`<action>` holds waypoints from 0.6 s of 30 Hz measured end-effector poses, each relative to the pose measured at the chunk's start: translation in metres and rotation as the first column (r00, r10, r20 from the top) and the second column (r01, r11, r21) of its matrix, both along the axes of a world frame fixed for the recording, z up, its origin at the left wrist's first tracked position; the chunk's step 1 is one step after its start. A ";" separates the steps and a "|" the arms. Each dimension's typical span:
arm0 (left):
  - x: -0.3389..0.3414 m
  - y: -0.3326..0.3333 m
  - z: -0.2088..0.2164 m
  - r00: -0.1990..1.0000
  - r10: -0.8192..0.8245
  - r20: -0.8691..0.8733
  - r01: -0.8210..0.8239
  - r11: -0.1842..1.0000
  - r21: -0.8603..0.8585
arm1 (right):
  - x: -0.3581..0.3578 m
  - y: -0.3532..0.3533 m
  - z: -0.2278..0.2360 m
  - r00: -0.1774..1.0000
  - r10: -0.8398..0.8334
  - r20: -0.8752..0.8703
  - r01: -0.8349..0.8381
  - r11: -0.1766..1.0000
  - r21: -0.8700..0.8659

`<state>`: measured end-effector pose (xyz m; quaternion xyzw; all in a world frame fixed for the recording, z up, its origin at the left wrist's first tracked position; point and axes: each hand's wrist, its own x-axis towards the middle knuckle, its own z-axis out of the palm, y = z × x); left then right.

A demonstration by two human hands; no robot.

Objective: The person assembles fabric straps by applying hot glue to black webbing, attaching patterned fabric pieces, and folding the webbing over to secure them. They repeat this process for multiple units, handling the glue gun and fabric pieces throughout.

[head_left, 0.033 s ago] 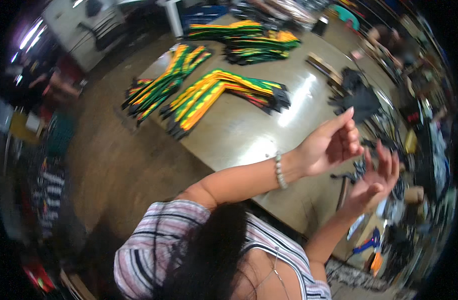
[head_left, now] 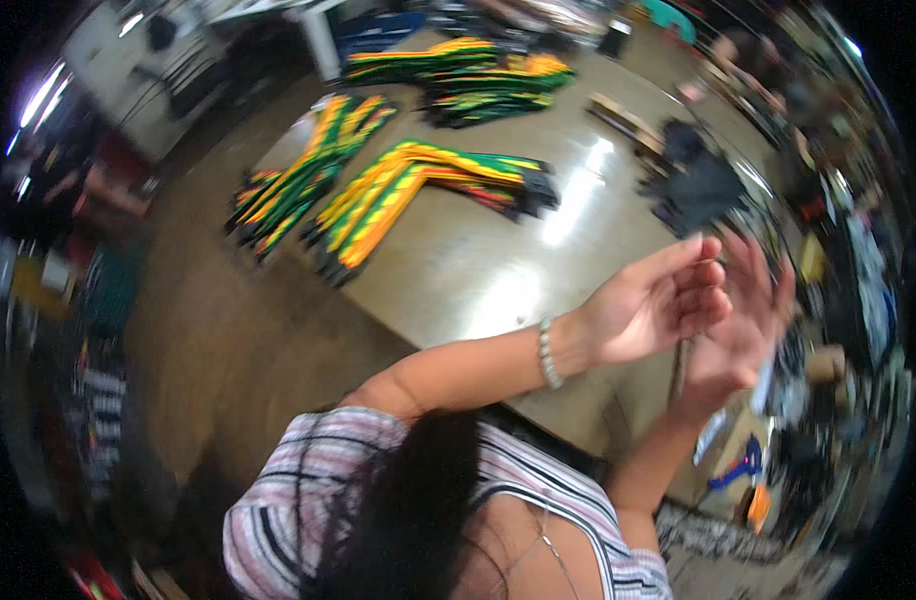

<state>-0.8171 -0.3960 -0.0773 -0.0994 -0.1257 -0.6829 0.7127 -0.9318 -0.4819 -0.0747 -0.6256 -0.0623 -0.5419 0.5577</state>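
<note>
My left hand [head_left: 658, 302], with a beaded bracelet [head_left: 549, 353] at the wrist, is raised over the right part of the table. Its fingers are curled, and the thumb and forefinger come together at the tips. Whatever they pinch, if anything, is too small to make out. Just beyond it my right hand [head_left: 728, 340] is held up with its fingers apart and somewhat blurred by motion. I see nothing in its palm. The left fingers overlap part of the right hand. Nearest past the hands lies a heap of black pieces [head_left: 700, 190].
Folded stacks of green, yellow and black strips [head_left: 393, 195] lie on the table [head_left: 448, 270]; more strip bundles [head_left: 503, 85] sit farther back. A wooden bar [head_left: 626, 124] lies near the black heap. A blue glue gun [head_left: 740, 466] is at the lower right. Another person [head_left: 753, 65] works at far right.
My right hand has risen and come in behind the left one. The left thumb and forefinger have drawn together. The whole view has shifted slightly.
</note>
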 end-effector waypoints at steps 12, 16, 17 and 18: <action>-0.028 0.006 -0.007 0.975 -0.197 -0.104 0.106 0.821 -0.561 | 0.046 0.094 -0.075 0.555 0.705 0.442 -0.819 0.371 0.438; -0.019 0.002 -0.009 0.997 -0.008 0.074 0.026 0.968 -0.251 | 0.035 0.092 -0.069 0.705 0.708 0.046 -0.624 0.587 0.516; -0.018 -0.001 -0.012 0.994 0.035 0.102 -0.012 0.976 -0.217 | 0.031 0.090 -0.066 0.700 0.695 0.164 -0.636 0.502 0.586; -0.018 -0.003 -0.016 0.992 0.071 0.105 -0.052 0.983 -0.174 | 0.029 0.088 -0.064 0.698 0.670 0.253 -0.626 0.399 0.670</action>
